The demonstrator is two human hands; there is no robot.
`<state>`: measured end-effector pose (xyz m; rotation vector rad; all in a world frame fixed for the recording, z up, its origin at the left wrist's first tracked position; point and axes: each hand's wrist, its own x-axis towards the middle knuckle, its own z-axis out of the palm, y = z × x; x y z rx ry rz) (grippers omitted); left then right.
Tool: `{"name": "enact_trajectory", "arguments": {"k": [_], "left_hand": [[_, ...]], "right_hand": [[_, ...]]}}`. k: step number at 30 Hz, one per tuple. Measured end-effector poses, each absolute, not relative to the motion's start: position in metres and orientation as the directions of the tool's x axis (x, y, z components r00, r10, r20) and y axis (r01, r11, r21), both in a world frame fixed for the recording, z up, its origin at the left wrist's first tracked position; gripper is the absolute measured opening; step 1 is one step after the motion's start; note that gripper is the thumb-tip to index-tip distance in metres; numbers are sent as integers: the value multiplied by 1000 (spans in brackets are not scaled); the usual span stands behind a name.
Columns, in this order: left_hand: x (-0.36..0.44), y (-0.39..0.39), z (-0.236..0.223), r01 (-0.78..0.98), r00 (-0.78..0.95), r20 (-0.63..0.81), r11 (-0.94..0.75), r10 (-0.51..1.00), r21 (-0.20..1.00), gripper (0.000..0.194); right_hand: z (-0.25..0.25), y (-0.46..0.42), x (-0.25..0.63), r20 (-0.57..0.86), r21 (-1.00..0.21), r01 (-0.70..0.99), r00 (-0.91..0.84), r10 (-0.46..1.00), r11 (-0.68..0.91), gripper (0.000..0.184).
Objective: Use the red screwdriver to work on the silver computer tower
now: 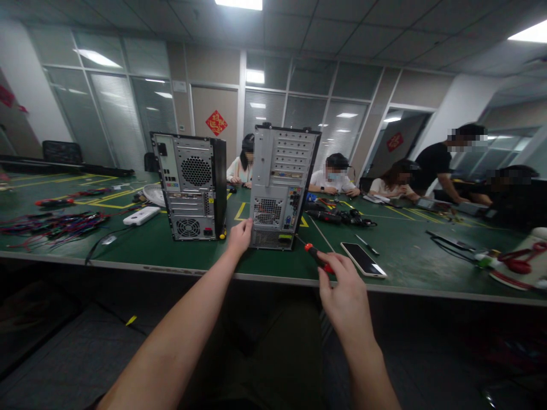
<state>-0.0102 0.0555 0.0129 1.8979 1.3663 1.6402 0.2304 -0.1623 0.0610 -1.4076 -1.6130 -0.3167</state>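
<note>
Two computer towers stand upright on the table, their rear panels facing me. At the lower left edge of the grey computer tower (280,159), my left hand (240,236) is closed against the case, its fingers partly hidden. My right hand (344,285) grips a screwdriver (315,252) with a red and black handle. The thin shaft points up and left, its tip close to the tower's lower right rear edge; I cannot tell if it touches a screw. To the left is the black-sided computer tower (190,188), untouched by either hand.
A phone (363,259) and a thin tool (366,245) lie right of the screwdriver. Bundled cables (55,225), a white power strip (142,216) and another red screwdriver (54,203) lie left. Black cables (342,216) sit behind the phone; a pale container (523,262) stands far right. Several people sit or stand opposite.
</note>
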Motion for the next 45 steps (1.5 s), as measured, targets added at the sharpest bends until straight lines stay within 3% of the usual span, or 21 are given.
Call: {"name": "enact_trajectory", "arguments": {"k": [6, 9, 14, 20, 26, 31, 37, 40, 45], "left_hand": [[-11, 57, 12, 446, -88, 620, -526, 780, 725, 60], [-10, 60, 9, 461, -99, 624, -521, 775, 719, 60], [-10, 64, 6, 465, -101, 630, -524, 770, 714, 58], [-11, 62, 7, 455, -88, 633, -534, 769, 712, 57], [-10, 60, 9, 457, -99, 629, -526, 771, 717, 56], [-11, 59, 10, 462, -98, 631, -527, 770, 714, 55], [-11, 60, 10, 465, -96, 625, -520, 775, 716, 55], [-10, 61, 9, 464, -104, 629, -522, 771, 716, 56], [-10, 61, 8, 460, -104, 635, -529, 766, 713, 56]], "right_hand": [[60, -159, 229, 632, -582, 796, 315, 708, 166, 48], [58, -157, 229, 591, -627, 766, 352, 726, 139, 56], [58, -160, 227, 633, -568, 808, 306, 711, 158, 48], [59, -163, 232, 732, -359, 908, 132, 668, 215, 31], [57, -159, 238, 765, -281, 932, 72, 640, 231, 29], [60, -160, 233, 750, -372, 896, 136, 648, 243, 31], [61, -159, 228, 618, -539, 839, 339, 710, 69, 52], [61, -157, 228, 534, -615, 788, 403, 743, 15, 54], [59, -157, 227, 576, -581, 813, 367, 730, 50, 55]]}}
